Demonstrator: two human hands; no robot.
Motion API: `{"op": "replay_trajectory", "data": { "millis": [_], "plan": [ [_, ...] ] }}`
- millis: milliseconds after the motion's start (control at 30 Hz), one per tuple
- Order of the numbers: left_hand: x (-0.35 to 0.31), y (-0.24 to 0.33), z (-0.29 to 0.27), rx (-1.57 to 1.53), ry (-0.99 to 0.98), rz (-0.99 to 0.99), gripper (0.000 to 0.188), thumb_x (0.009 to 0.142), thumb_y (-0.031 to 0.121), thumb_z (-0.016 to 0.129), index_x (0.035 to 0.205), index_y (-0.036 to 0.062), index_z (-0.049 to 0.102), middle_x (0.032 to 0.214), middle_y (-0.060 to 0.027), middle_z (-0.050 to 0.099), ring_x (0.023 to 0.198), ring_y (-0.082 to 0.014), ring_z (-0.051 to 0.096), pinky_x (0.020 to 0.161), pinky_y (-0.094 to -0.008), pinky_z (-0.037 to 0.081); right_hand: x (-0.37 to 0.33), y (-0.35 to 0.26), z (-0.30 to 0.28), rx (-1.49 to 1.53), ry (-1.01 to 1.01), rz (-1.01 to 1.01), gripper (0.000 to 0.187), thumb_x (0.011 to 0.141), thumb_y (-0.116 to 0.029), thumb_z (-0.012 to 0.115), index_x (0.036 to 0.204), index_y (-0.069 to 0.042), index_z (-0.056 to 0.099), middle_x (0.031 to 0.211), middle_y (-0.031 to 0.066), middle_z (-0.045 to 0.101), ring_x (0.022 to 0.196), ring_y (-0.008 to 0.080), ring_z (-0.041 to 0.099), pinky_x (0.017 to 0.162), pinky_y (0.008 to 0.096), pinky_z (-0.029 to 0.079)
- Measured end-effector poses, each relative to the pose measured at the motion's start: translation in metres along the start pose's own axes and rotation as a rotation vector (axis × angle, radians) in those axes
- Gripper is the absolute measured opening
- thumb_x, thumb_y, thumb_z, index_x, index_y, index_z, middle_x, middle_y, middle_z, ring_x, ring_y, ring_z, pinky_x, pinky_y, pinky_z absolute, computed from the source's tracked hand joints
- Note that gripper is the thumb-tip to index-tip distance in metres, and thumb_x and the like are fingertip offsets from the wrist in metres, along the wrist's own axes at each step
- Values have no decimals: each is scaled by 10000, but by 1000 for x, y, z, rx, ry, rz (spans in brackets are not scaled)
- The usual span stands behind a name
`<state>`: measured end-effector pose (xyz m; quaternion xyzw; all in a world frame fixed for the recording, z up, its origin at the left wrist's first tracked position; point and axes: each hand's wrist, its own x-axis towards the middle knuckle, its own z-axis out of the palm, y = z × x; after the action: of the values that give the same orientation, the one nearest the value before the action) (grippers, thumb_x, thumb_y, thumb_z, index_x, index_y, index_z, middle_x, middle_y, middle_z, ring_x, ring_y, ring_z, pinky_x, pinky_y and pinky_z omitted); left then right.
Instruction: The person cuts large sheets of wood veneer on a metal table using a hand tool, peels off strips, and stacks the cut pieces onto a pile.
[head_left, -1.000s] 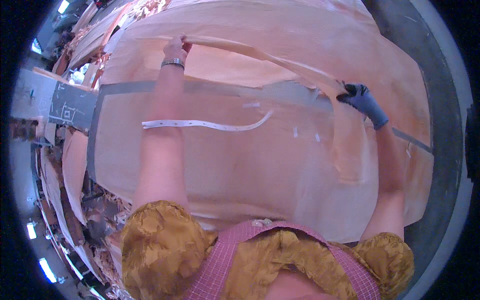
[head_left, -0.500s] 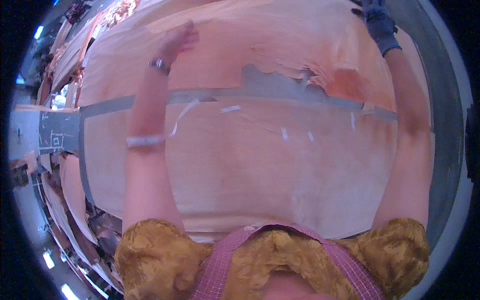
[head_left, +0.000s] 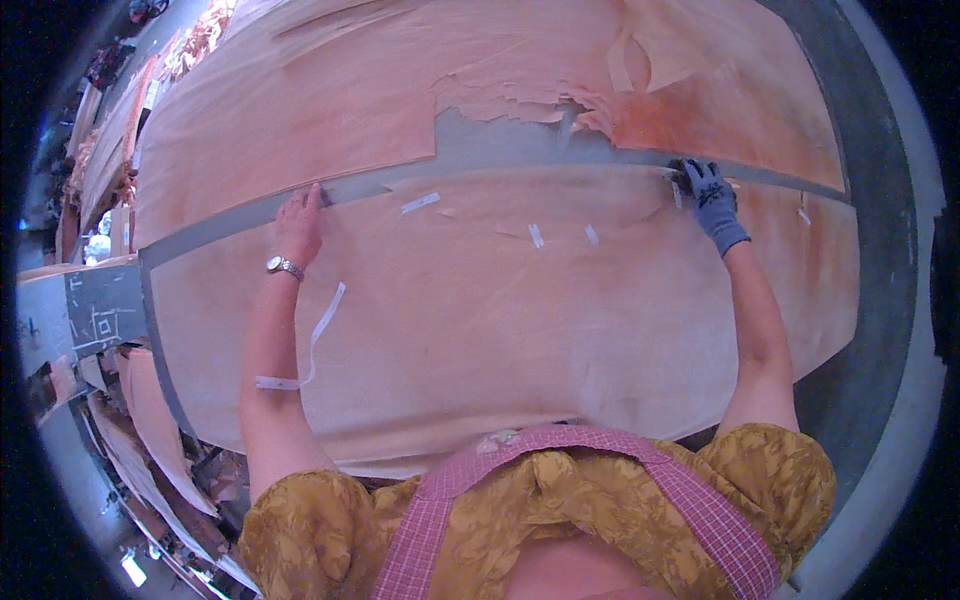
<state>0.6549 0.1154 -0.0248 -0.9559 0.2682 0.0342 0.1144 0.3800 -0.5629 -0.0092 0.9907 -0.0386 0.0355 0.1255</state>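
Note:
Near me a broad pale wood veneer sheet [head_left: 520, 320] lies flat, with short white tape pieces [head_left: 420, 204] stuck on it. Beyond a narrow grey gap lies a pinkish veneer sheet [head_left: 330, 110], its near edge torn and ragged in the middle. My left hand [head_left: 299, 226], bare with a wristwatch, rests at the near sheet's far edge, fingers stretched out. My right hand [head_left: 712, 200], in a grey-blue glove with dark fingertips, lies on that same edge farther right, fingers apart. A white tape strip [head_left: 322, 325] hangs from my left forearm.
The grey tabletop [head_left: 500, 140] shows through the gap and along the right side. More veneer sheets [head_left: 160, 415] are piled at the lower left. A grey board with white markings [head_left: 100, 308] adjoins the table's left side.
Both hands have come back toward me from over the far veneer sheet to the far edge of the near one. The view has shifted too.

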Motion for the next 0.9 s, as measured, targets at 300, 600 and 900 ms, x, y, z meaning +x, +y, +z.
{"op": "replay_trajectory", "data": {
  "millis": [300, 600, 900],
  "plan": [
    [-7, -1, -1, -268, 324, 142, 447, 792, 48, 627, 1226, 138, 567, 1164, -96, 564, 1118, -313, 545, 928, -470, 456, -46, 5, -22, 165, 204, -32, 310, 841, -127, 663, 1149, -127, 623, 1250, 86, 600, 1149, 312, 563, 862, 405, 528],
    [-21, -2, -24, -290, 135, 106, 181, 785, 117, 666, 961, 99, 624, 1021, -90, 618, 999, -317, 571, 907, -476, 431, -85, 9, -25, 205, 256, 134, 606, 797, -214, 771, 1344, -126, 526, 1336, 107, 550, 1210, 309, 523, 931, 423, 491],
    [-73, 15, -44, -226, 304, 178, 16, 873, 94, 600, 882, 97, 587, 780, -70, 632, 792, -262, 629, 1052, -454, 393, -87, 101, 20, 459, 90, 475, 965, 701, -170, 834, 1506, -159, 303, 1476, 138, 389, 1344, 331, 415, 1065, 402, 419]
  ]
}}
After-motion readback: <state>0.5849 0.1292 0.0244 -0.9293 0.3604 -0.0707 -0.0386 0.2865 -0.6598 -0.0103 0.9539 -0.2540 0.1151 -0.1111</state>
